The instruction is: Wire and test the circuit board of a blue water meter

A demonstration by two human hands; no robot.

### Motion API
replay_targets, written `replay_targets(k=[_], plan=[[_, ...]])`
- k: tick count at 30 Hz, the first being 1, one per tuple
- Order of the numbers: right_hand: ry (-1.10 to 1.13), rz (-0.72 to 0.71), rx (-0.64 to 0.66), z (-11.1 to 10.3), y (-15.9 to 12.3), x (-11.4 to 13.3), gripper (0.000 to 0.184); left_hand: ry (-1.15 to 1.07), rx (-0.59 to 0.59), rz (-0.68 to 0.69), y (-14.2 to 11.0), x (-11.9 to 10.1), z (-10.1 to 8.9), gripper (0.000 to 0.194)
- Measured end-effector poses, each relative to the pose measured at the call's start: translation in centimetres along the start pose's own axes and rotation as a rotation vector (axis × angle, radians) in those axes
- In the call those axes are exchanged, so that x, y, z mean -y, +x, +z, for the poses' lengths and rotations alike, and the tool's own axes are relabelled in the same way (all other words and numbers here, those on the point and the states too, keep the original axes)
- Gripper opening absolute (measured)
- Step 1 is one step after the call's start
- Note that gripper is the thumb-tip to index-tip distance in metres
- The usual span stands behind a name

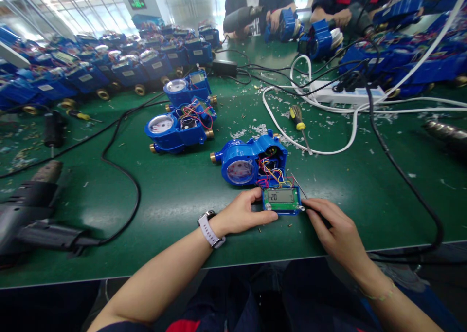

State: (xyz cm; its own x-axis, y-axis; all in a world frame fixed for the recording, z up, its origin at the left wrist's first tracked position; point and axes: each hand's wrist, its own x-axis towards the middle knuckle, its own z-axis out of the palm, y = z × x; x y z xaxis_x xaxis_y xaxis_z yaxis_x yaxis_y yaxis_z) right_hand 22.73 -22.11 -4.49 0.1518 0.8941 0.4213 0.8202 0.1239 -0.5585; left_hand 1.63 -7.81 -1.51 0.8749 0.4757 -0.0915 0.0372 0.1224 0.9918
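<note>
Meter [251,162] near screwdriver [297,117], white cable [328,152]

Green tabletop [175,181], open blue meter [251,149], more meters [129,72] behind, yellow-black screwdriver [297,118], power strip [324,92], heat gun [40,200], pale scraps [260,129]

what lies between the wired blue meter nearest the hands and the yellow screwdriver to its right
In the head view, the white cable curves between the blue meter and the screwdriver's handle.

I'm seeing a heat gun [27,205] lying to my left, a white power strip [324,92] sitting beyond a yellow-and-black screwdriver [298,119].
</note>
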Motion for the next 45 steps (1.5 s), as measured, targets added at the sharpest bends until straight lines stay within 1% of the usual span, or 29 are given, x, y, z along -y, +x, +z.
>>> replay_targets(k=[5, 8, 12, 15, 18, 24, 30, 37, 41, 45], plan=[[0.031, 0.018, -0.005, -0.2, 0.0, 0.1, 0.020, -0.040, 0.016, -0.005, 0.0, 0.0, 0.0, 0.062], [0.050, 0.052, -0.016, -0.1, 0.0, 0.4, 0.022, -0.065, 0.030, -0.017, 0.0, -0.1, 0.0, 0.064], [0.143, 0.097, -0.013, 0.7, 0.5, 1.7, 0.022, -0.103, 0.034, -0.024, 0.0, -0.1, -0.1, 0.066], [0.218, 0.103, 0.009, 1.4, 1.3, 2.8, 0.015, -0.131, 0.039, -0.037, 0.0, 0.0, -0.2, 0.069], [0.248, 0.092, 0.014, 1.8, 1.8, 3.4, 0.015, -0.148, 0.044, -0.032, 0.1, 0.2, -0.2, 0.071], [0.264, 0.072, 0.005, 1.9, 1.8, 3.3, 0.010, -0.118, 0.041, 0.011, 0.1, 0.3, -0.1, 0.069], [0.298, 0.070, -0.017, 1.8, 1.8, 3.4, 0.006, -0.096, 0.045, 0.013, 0.2, -0.1, 0.0, 0.067], [0.348, 0.109, -0.062, 1.4, 1.8, 3.3, 0.010, -0.188, 0.005, -0.002, 0.2, 0.5, 0.2, 0.065], [0.395, 0.128, -0.079, 1.6, 1.5, 3.5, 0.008, -0.169, -0.019, 0.017, 0.1, 0.4, 0.6, 0.063], [0.451, 0.150, -0.084, 1.9, 1.4, 4.1, 0.017, -0.193, -0.060, 0.011, -0.1, 0.3, 0.7, 0.073]])
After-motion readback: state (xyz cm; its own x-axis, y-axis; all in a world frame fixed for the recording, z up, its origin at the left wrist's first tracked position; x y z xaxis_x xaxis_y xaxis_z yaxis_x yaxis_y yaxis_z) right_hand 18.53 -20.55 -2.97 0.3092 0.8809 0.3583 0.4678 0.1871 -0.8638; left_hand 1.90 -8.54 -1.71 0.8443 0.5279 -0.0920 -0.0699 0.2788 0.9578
